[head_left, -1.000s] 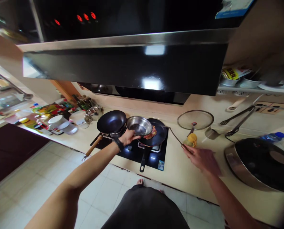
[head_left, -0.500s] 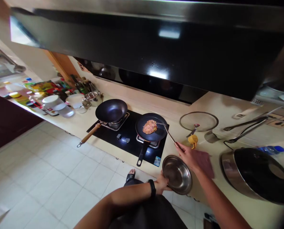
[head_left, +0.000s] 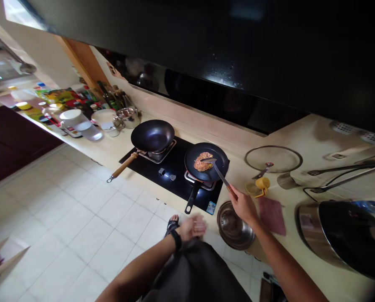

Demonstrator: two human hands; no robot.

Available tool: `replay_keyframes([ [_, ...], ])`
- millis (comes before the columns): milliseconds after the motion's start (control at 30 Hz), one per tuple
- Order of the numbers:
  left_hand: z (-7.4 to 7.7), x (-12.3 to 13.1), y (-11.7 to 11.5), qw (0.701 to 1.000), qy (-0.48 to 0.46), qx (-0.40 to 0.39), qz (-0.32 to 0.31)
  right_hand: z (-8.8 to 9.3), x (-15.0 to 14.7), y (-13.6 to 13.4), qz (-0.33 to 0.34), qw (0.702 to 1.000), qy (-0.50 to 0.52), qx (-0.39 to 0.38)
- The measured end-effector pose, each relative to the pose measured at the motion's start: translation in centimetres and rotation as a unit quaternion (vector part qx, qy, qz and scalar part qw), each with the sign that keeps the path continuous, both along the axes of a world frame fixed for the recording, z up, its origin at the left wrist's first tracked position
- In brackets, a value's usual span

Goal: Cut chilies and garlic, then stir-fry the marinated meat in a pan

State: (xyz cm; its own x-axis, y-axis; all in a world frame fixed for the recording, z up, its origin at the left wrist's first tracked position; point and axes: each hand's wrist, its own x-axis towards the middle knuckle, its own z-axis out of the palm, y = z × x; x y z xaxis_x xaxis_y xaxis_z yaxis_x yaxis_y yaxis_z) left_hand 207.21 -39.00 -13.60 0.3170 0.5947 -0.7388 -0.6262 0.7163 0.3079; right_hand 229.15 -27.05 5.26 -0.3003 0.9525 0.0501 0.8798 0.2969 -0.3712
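Observation:
My right hand [head_left: 243, 204] is closed around the brown handle of a metal spatula [head_left: 220, 173]. Its blade rests over a clump of pinkish meat [head_left: 202, 164] in the black frying pan [head_left: 218, 153] on the right burner. Below that pan's handle, my left hand [head_left: 192, 226] is in the air, its fingers smeared by motion; no object shows in it. A metal bowl [head_left: 234, 228] sits at the counter's front edge, partly behind my right hand and apart from my left.
A wok [head_left: 152, 136] with a wooden handle stands on the left burner. To the right are a glass lid [head_left: 283, 157], a yellow-topped container [head_left: 263, 183], a reddish cloth [head_left: 272, 216] and a large black-lidded cooker [head_left: 351, 239]. The range hood [head_left: 181, 54] hangs low overhead.
My left hand has let go of the metal bowl and moved left towards the frying pan's handle. The spatula's blade has shifted further over the meat. The view has tilted down slightly.

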Motion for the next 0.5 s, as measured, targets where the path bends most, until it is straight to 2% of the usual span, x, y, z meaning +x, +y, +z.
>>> replay_keyframes([
  [67, 2.3, -3.6, 1.4, 0.997, -0.004, -0.014, 0.077, -0.4, -0.7, -0.4, -0.007, 0.998, -0.058, 0.001],
  [100, 3.5, -4.8, 2.3, 0.995, -0.018, -0.009, 0.094, -0.7, -0.9, -0.7, -0.007, 0.996, -0.086, 0.000],
  [200, 6.0, -5.8, 4.8, 0.994, -0.053, 0.017, 0.089, -1.6, 0.0, -2.0, 0.000, 0.990, -0.140, -0.002],
  [333, 6.5, -4.4, 5.8, 0.993, -0.003, 0.065, 0.098, -1.9, 1.4, -3.0, -0.012, 0.987, -0.158, -0.003],
  [500, 6.1, -3.9, 5.4, 0.991, 0.032, 0.098, 0.086, -2.1, -1.2, -2.0, -0.036, 0.983, -0.178, -0.006],
])
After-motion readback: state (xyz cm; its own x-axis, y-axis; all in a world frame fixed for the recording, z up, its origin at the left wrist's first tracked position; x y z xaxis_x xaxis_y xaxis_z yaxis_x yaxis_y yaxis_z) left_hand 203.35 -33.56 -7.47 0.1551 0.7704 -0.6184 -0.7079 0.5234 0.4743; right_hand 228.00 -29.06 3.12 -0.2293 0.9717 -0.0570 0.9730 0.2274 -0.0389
